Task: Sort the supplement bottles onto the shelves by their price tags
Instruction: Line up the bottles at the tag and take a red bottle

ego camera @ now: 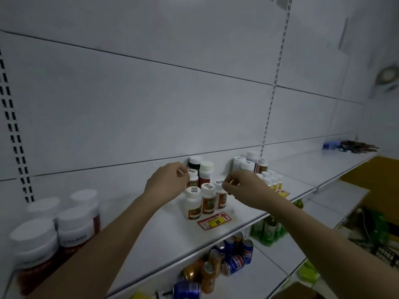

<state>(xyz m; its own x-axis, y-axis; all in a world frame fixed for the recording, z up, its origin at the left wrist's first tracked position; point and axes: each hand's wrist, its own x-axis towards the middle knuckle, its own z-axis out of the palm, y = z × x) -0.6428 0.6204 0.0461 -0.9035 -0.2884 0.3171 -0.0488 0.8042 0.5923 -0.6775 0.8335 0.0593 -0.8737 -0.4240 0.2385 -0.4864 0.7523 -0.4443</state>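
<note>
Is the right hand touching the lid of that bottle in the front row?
Touching, it seems: the head view shows the right hand's fingertips meeting the cap edge of the rightmost front-row bottle, no gap visible.

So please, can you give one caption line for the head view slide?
Both hands reach small supplement bottles behind a price tag on the white shelf.

Shop: white slotted-upright retail shelving (151, 240), yellow "88" price tag (214, 221) on shelf, soda cans (232, 258) and green drink bottles (268, 230) stocked below.
</note>
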